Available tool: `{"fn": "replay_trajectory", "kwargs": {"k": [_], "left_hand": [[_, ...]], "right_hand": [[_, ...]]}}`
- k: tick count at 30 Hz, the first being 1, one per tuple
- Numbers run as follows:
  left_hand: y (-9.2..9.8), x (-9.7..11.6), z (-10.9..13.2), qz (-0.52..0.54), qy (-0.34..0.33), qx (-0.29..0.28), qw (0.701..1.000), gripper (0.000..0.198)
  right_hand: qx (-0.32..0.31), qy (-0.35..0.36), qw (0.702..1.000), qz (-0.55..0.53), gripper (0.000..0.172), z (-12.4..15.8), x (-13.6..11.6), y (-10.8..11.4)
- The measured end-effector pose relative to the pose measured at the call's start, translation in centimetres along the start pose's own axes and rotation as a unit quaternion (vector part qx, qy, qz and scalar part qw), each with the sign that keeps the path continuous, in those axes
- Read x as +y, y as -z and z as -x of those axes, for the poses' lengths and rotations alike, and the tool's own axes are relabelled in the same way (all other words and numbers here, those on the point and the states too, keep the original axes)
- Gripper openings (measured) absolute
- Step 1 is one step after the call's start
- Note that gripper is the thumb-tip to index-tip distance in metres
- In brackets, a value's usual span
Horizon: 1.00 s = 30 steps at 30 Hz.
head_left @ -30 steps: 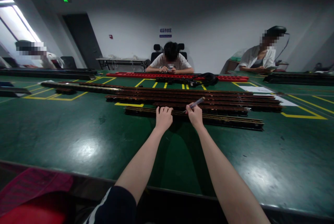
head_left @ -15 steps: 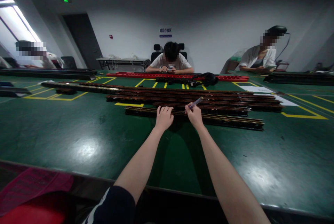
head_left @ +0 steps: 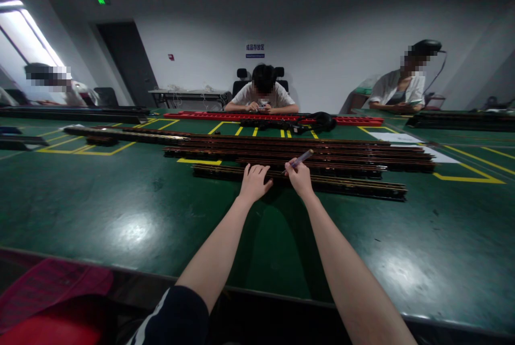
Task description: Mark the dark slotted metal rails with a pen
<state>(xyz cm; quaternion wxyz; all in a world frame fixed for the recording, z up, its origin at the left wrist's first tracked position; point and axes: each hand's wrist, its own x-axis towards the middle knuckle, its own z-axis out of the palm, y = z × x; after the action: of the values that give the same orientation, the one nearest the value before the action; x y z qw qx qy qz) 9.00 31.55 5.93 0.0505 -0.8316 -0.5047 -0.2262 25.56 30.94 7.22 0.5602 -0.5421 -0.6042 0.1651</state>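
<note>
A long dark rail (head_left: 354, 186) with thin gold-coloured edges lies crosswise on the green table in front of me. My left hand (head_left: 255, 181) rests over it left of its middle, fingers stretched across the top and thumb apart on the near side. Pinched in my right hand (head_left: 300, 177) is a slim pen-like tool (head_left: 302, 158) with a translucent purplish barrel, slanting up to the right. Its thin tip points down at the rail between my hands; whether it touches cannot be made out. The right fingertips are partly hidden.
Just behind lies a bundle of several dark reddish rails (head_left: 281, 147). Farther back are a red slotted strip (head_left: 358, 120) and a coiled black cable (head_left: 322, 120). White papers (head_left: 442, 155) lie at right. A person (head_left: 263, 93) sits opposite; others sit at both sides.
My left hand has shifted slightly right, and its thumb has spread out away from the fingers. The right hand and the pen-like tool look almost unmoved.
</note>
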Motion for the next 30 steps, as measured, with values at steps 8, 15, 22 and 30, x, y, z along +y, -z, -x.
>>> {"fn": "replay_trajectory", "kwargs": {"k": [8,15,22,30], "left_hand": [[-0.2,-0.06,0.03,-0.015,0.001,0.001,1.0,0.044],[-0.35,-0.05,0.04,-0.02,0.007,0.008,1.0,0.041],[-0.27,0.13,0.06,-0.028,0.01,0.004,1.0,0.039],[-0.56,0.1,0.07,-0.036,0.001,0.018,0.999,0.037]], "right_hand": [[0.001,-0.004,1.0,-0.002,0.022,0.02,-0.12,-0.05],[-0.002,-0.002,1.0,-0.003,0.021,-0.02,0.03,-0.07],[-0.006,-0.006,1.0,-0.011,0.023,0.05,0.07,-0.05],[-0.002,-0.014,1.0,-0.014,0.019,0.1,-0.28,-0.04]]}}
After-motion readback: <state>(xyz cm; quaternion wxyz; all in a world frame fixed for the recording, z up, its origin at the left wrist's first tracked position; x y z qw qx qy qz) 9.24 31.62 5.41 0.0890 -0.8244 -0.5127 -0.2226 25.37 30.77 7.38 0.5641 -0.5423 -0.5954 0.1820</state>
